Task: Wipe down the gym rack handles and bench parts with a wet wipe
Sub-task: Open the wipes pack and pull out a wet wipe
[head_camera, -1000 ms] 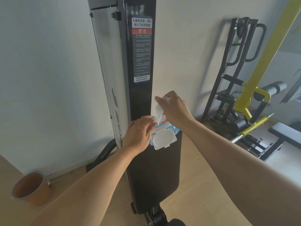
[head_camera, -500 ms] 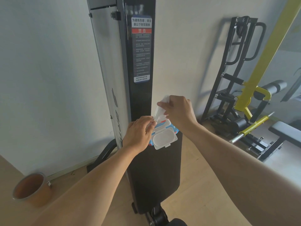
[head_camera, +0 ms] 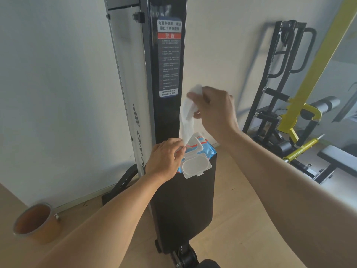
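Head view: right hand (head_camera: pixel 214 111) pinches the top of a white wet wipe (head_camera: pixel 187 117), its lower end still in the pack's slot. Just below, the left hand (head_camera: pixel 166 158) presses down on the blue wipe pack (head_camera: pixel 207 151), whose clear lid (head_camera: pixel 196 165) hangs open. Under both lies the black bench pad (head_camera: pixel 183 209); a brown pot (head_camera: pixel 34 222) stands far lower left.

A warning label (head_camera: pixel 169 58) on the black upright pad (head_camera: pixel 168 113) reads "警告"; its small print is illegible
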Demonstrator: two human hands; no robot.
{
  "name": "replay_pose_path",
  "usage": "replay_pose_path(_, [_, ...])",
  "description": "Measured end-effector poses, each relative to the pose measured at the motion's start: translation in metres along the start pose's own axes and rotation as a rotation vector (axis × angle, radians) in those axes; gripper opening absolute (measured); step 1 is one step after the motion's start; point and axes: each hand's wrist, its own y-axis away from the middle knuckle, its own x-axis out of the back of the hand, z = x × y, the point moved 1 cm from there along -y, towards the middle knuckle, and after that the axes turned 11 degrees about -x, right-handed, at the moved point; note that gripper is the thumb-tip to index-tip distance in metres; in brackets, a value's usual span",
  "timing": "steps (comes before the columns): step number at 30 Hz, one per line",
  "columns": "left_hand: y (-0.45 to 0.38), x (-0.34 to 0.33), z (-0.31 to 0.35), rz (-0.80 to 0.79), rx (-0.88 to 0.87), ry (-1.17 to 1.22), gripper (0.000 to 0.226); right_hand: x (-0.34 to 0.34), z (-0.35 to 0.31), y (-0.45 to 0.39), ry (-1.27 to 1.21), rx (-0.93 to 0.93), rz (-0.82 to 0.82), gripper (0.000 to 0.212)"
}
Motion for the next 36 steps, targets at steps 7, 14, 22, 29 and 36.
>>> replay_pose_path(7, [0.001,0.003,0.003,-0.013,-0.003,0.006,0.033,0.013,0.002,-0.024,-0.392,-0.321,0.203,0.023])
replay_pose_path(14, [0.002,0.006,0.007,0.010,0.093,0.044,0.030,-0.002,0.049,-0.009,0.086,-0.366,-0.168,0.012])
replay_pose_path(22, [0.002,0.013,0.012,0.012,0.067,0.094,0.033,-0.047,0.081,0.037,0.536,-0.425,-0.254,0.035])
replay_pose_path(29, [0.003,0.010,0.005,-0.010,0.036,0.152,0.061,-0.057,0.084,0.027,0.507,-0.510,-0.369,0.054])
replay_pose_path(36, [0.004,0.006,0.004,0.118,-0.048,0.173,0.070,-0.014,0.098,0.014,0.051,-0.652,-0.105,0.035])
